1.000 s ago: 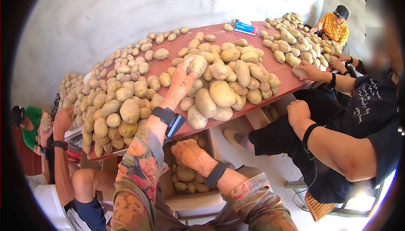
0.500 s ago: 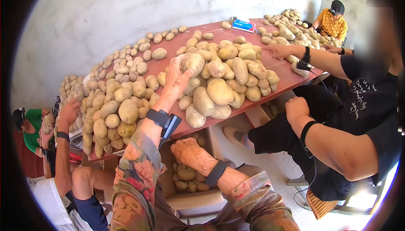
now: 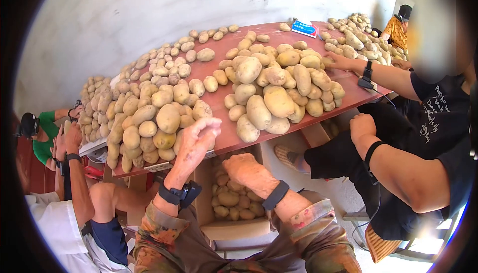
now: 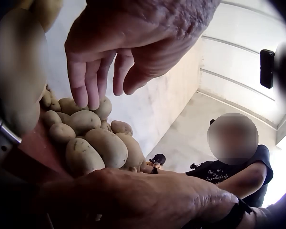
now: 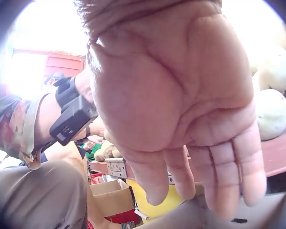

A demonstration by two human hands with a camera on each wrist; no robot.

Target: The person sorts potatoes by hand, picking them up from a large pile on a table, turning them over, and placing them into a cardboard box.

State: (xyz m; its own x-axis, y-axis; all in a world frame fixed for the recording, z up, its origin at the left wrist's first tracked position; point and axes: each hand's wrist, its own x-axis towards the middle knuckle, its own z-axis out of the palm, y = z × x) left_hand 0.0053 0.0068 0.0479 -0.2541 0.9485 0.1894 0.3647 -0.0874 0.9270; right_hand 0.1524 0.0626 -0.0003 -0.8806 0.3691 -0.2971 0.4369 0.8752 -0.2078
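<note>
My left hand (image 3: pixel 195 146) hovers at the table's front edge, between two potato heaps, its fingers loosely bent and holding nothing. In the left wrist view that hand (image 4: pixel 138 43) has a visible gap between thumb and fingers, with potatoes beyond. A big pale potato (image 3: pixel 248 69) lies on top of the right-hand heap (image 3: pixel 279 101). The left-hand heap (image 3: pixel 144 113) is right beside my left hand. Over a cardboard box (image 3: pixel 234 230) with potatoes (image 3: pixel 229 198) inside hangs my right hand (image 3: pixel 247 168). Its empty palm (image 5: pixel 181 90) and extended fingers show in the right wrist view.
The red table (image 3: pixel 226 141) carries smaller potatoes along the back and a blue-and-white packet (image 3: pixel 304 28). On the right a neighbour's hand (image 3: pixel 339 62) reaches to the right-hand heap's edge. Other people sit at the left and far right. A yellow container (image 5: pixel 157 198) is under the table.
My left hand has let go of the big potato on the right-hand heap and drawn back toward me. My right hand stays over the box. The neighbour's arm has reached across to the heap.
</note>
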